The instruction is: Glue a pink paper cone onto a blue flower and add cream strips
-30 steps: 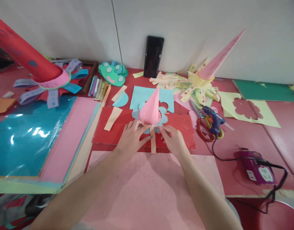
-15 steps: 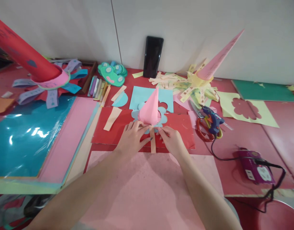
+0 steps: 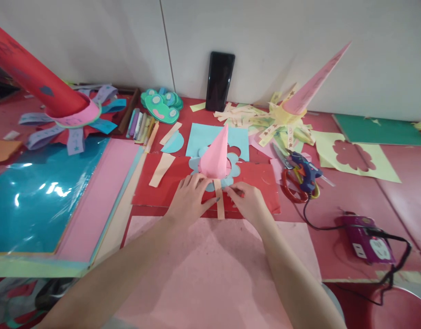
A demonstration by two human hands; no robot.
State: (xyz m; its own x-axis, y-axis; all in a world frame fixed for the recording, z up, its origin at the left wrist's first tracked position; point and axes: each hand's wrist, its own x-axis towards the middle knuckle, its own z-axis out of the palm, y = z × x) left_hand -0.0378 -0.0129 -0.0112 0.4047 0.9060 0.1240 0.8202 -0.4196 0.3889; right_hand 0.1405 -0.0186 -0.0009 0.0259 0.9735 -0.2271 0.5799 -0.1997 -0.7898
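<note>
A pink paper cone (image 3: 214,157) stands upright on a light-blue paper flower (image 3: 232,170) in front of me. From the flower's near edge, by the cone's base, a narrow beige paper strip (image 3: 219,203) runs towards me over red card. My left hand (image 3: 189,197) rests at the flower's lower left, its fingertips by the cone's base and its thumb spread away towards the strip. On the other side my right hand (image 3: 247,201) has its fingers curled together, the tips at the flower's lower right petal. Its fingertips are partly hidden.
Scissors (image 3: 294,194) and a blue glue gun (image 3: 306,172) lie to the right, its cord near a purple box (image 3: 367,237). A phone (image 3: 220,81) leans on the wall. Finished paper cones (image 3: 315,87) stand at both sides. Markers (image 3: 141,125) lie left.
My left index finger and my right fingertips have drawn back a little from the top of the beige strip, leaving it uncovered. The cone and flower stay in place.
</note>
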